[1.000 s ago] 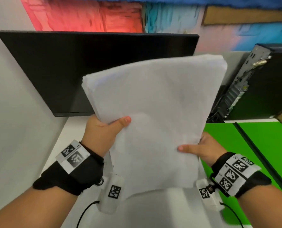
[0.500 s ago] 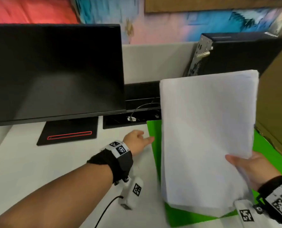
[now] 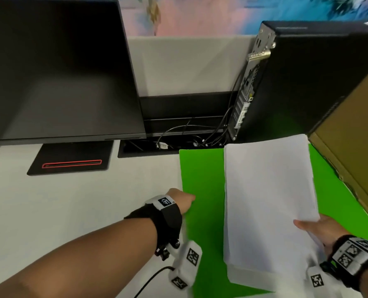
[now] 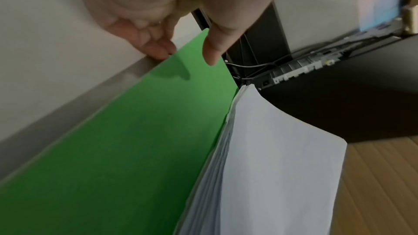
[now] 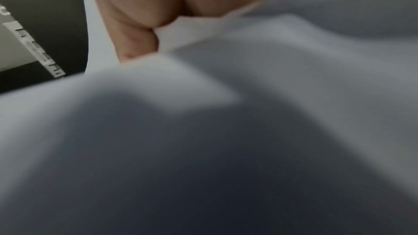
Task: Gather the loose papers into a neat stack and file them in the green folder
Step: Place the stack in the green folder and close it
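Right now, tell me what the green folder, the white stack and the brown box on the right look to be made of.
Green folder: matte card, probably; thin, flat, uniformly coloured, no glare.
Paper stack: plain white paper; many thin sheet edges show in the left wrist view, and it bends.
Brown box: likely cardboard; dull kraft-brown face.

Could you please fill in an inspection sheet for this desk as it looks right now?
Surface: white desk, folder lying on its right part.
Job's things: green folder flat on the desk; paper stack gathered and held over the folder, edges roughly squared.
Clutter: cardboard box at the folder's right edge.
Grippers: left hand at the folder's left edge, fingertips under it, thumb above, grip not closed; right hand holds the stack's near right corner.
Cables: black cables in the tray behind the desk; a thin cable from the left wrist camera.
Surroundings: dark monitor left, computer tower behind the folder, painted wall above.
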A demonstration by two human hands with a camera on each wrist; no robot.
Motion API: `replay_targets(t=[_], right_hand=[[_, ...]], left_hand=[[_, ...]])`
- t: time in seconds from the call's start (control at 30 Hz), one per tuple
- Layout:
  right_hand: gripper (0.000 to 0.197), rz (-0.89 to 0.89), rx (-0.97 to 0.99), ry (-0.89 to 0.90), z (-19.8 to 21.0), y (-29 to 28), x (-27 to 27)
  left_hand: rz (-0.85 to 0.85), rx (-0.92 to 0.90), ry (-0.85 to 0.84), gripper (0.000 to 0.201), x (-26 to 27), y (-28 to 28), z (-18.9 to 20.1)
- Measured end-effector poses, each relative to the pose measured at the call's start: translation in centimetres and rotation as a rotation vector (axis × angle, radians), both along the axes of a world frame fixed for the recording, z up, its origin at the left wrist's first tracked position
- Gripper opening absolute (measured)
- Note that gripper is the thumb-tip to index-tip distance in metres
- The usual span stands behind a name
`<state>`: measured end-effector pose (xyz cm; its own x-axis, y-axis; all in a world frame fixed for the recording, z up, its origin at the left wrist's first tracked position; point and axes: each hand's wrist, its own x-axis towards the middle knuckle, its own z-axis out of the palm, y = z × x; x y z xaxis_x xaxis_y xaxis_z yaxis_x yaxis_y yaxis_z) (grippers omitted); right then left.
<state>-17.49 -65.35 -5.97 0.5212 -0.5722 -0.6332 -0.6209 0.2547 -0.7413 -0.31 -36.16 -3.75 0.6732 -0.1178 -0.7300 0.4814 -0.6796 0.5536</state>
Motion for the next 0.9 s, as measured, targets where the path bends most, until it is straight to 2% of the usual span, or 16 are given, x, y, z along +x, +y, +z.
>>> replay_targets(t=[0.03, 0.07, 0.1, 0.17, 0.27, 0.33, 0.4, 0.47, 0.53, 0.57, 0.67, 0.73, 0.77, 0.83, 0.9], right_hand=[[0.082, 0.02, 0.007, 0.008, -0.3, 0.0, 0.1], [0.093, 0.029, 0.005, 0.014, -0.5, 0.1, 0.3], [0.091, 0.034, 0.004, 0.01, -0.6, 0.2, 0.5], [0.064, 0.033, 0.019, 0.003, -0.4, 0.8, 0.6], [0.058, 0.044, 0.01, 0.0, -0.6, 1.7, 0.9], [0.041, 0.047, 0.004, -0.003, -0.6, 3.0, 1.3], [0.035, 0.044, 0.009, -0.007, -0.7, 4.4, 1.8], [0.044, 0.085, 0.033, -0.034, -0.3, 6.6, 2.3], [0.08, 0.15, 0.066, -0.015, -0.5, 8.7, 2.8], [0.089, 0.163, 0.068, -0.011, -0.8, 9.8, 3.1], [0.077, 0.184, 0.095, -0.035, -1.2, 14.0, 4.0], [0.089, 0.234, 0.079, -0.047, -1.5, 16.7, 4.7], [0.08, 0.251, 0.082, -0.054, -1.4, 18.3, 5.1], [0.044, 0.263, 0.079, -0.053, -1.2, 21.1, 5.9], [0.029, 0.287, 0.059, -0.03, -1.6, 23.2, 6.6]], left_hand=[[0.005, -0.03, 0.002, 0.047, 0.1, 0.1, -0.5], [-0.021, -0.052, 0.002, 0.056, 0.0, 0.3, -0.5], [-0.052, -0.071, -0.019, 0.058, -0.1, 0.5, -0.7], [-0.086, -0.115, -0.039, 0.051, -0.4, 1.1, -0.7], [-0.196, -0.077, -0.159, 0.044, -0.6, 3.1, -0.1], [-0.264, -0.031, -0.276, 0.041, -0.3, 5.5, 0.4], [-0.268, -0.036, -0.321, 0.038, 0.2, 8.7, 1.1], [-0.254, -0.032, -0.34, 0.035, 0.5, 12.4, 2.0], [-0.196, -0.033, -0.355, 0.034, 0.7, 16.1, 2.4], [-0.152, -0.045, -0.355, 0.034, 0.9, 17.9, 2.5], [-0.068, -0.062, -0.345, 0.033, 1.0, 23.1, 2.8], [-0.032, -0.062, -0.346, 0.033, 0.9, 26.2, 3.2], [-0.012, -0.061, -0.351, 0.033, 0.8, 27.7, 3.5], [0.018, -0.052, -0.377, 0.033, 0.7, 30.6, 4.2], [0.038, -0.035, -0.41, 0.031, 0.7, 33.2, 5.0]])
